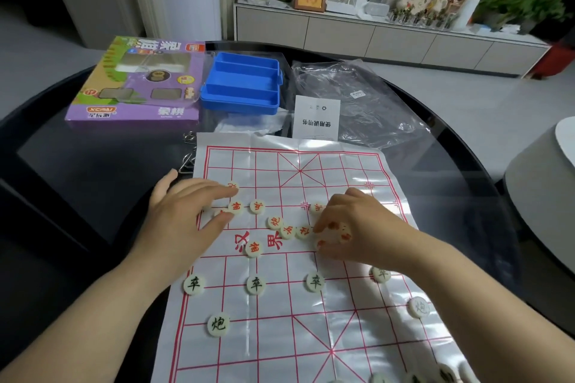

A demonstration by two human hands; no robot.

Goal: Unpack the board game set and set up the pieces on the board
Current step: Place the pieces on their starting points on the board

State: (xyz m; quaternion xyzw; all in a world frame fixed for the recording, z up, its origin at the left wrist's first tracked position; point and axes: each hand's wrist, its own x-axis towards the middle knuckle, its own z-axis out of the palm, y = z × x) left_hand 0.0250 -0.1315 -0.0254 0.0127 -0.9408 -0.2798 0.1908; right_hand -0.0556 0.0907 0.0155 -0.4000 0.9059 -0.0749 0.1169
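Sorting the red pieces (275,222) heaped about the river line in the middle of the board (311,336), the left hand (183,221) lies flat, its straight fingers touching discs by the left margin. The right hand (364,227) curls round a few red-marked discs, which are blurred. The black pieces (256,284) stand on the near rows.

The discs look small, hard, light and smooth, best pinched by the rim, and they probably slide on the glossy sheet. The board is thin creased film that would likely ruck or shift if pushed, so lifting suits it better than dragging.

The far grid rows offer room. A leaflet (315,116) and blue tray (242,84) crowd the far edge, and the curved rim of the bench (77,171) runs close on the right.
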